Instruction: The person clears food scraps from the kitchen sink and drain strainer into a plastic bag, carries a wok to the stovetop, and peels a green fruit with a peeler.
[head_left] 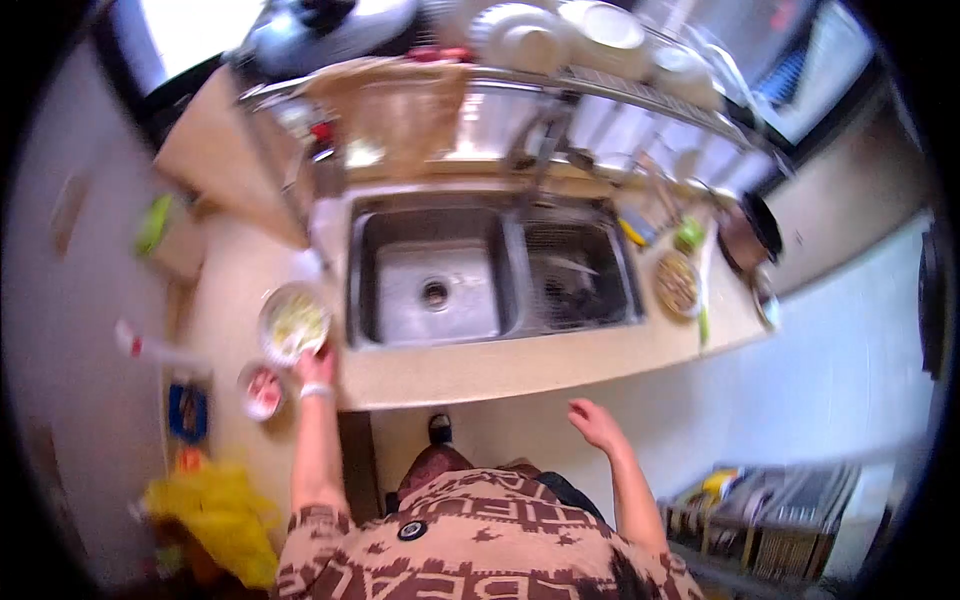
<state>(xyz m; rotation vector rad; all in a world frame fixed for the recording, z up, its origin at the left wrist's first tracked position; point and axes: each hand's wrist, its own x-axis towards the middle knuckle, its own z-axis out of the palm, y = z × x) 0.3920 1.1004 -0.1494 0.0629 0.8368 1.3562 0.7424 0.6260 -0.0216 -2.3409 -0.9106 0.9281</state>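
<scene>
My left hand (317, 366) grips the near rim of a white bowl (268, 333) on the counter left of the sink. Pale yellow and white food pieces (298, 322) lie in that bowl; their kind is too blurred to name. Just nearer to me stands a smaller bowl (262, 392) with pink, meat-like pieces, close to my left wrist but apart from it. My right hand (596, 424) hangs in the air in front of the counter edge, loosely open, with nothing visible in it.
A double-basin steel sink (435, 335) fills the middle of the counter. To its right are a bowl of brownish food (678, 284), a green item (690, 234) and a dark pot (748, 232). A dish rack (640, 88) spans above. A yellow bag (212, 520) lies at lower left.
</scene>
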